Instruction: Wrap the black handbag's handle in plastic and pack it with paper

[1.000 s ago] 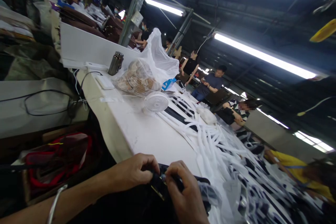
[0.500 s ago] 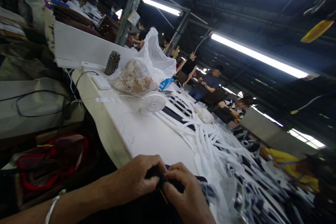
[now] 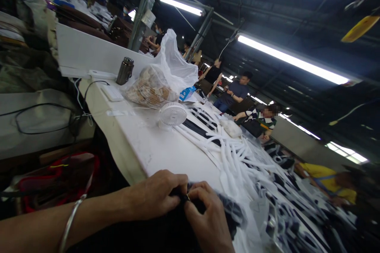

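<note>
Close together at the table's near edge, both my hands pinch a black item [image 3: 178, 215] that looks like fabric or strap; its exact kind is too dark to tell. My left hand [image 3: 157, 195], a silver bangle on its wrist, has thumb and forefinger closed on the item from the left. Facing it, my right hand [image 3: 208, 209] pinches with thumb and fingertips, and a small shiny bit shows between the two hands. Just right of my right hand lies clear plastic wrapping [image 3: 233, 207] over something dark.
On the white table [image 3: 157, 146] stand a small white fan [image 3: 172, 114], a plastic bag with brown contents [image 3: 151, 87] and a dark flask [image 3: 125, 70]. White and black strips [image 3: 234, 162] cover the right side. Several people work beyond. A red-rimmed container [image 3: 29, 193] sits lower left.
My two hands stay together on the black item, my left forearm slightly raised and turned. Across the table, a person in a striped top now reaches an arm toward the table.
</note>
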Available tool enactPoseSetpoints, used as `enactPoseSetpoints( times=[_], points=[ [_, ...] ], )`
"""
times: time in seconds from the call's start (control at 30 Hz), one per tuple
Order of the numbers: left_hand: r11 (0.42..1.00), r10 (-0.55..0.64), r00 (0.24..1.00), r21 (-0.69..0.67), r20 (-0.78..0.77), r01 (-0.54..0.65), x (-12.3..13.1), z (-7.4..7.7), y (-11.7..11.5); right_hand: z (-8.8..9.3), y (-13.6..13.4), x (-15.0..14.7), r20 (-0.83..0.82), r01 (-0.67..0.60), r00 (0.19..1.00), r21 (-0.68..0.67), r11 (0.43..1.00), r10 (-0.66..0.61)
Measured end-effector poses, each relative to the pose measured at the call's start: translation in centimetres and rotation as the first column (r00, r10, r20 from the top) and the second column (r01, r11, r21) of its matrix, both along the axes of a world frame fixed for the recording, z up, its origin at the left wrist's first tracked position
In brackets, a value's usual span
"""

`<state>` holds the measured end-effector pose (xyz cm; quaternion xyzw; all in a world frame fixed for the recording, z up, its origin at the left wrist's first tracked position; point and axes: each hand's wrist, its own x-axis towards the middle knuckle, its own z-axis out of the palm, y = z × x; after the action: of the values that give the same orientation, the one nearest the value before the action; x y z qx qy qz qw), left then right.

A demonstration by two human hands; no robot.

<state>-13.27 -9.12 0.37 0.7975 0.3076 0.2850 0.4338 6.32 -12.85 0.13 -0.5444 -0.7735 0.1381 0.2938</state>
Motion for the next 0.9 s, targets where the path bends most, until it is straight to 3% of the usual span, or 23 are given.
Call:
enactPoseSetpoints(
  times=[0.13,0.2,0.33,0.5,0.73,0.9],
  points=[
    [1.0,0.015,0.992,-0.022,0.129,-0.012,1.6,-2.2,0.7,-0.9,0.4,-0.1,0.002,0.012,1.0,0.155,0.988,-0.012],
    [1.0,0.022,0.987,0.002,0.159,-0.023,2.2,-2.8,1.1,-0.9,0.7,0.2,-0.022,-0.001,1.0,0.142,0.99,0.004],
    [1.0,0.012,0.996,0.016,0.094,-0.013,2.4,-2.5,1.9,-0.7,1.3,1.3,-0.043,-0.01,0.999,0.044,0.999,0.012],
    [0.997,0.005,1.0,0.073,-0.003,-0.005,1.7,-1.6,2.5,-0.5,1.6,1.3,-0.038,-0.022,0.999,0.074,0.997,0.025],
    [1.0,0.019,0.988,0.02,0.15,-0.022,2.0,-2.5,2.4,-0.3,1.6,0.6,0.032,-0.04,0.999,0.202,0.979,0.034],
    [0.999,-0.002,0.975,-0.039,0.222,0.011,2.1,-3.2,2.7,0.2,1.5,1.0,0.092,-0.041,0.995,0.168,0.985,0.026]
  ],
)
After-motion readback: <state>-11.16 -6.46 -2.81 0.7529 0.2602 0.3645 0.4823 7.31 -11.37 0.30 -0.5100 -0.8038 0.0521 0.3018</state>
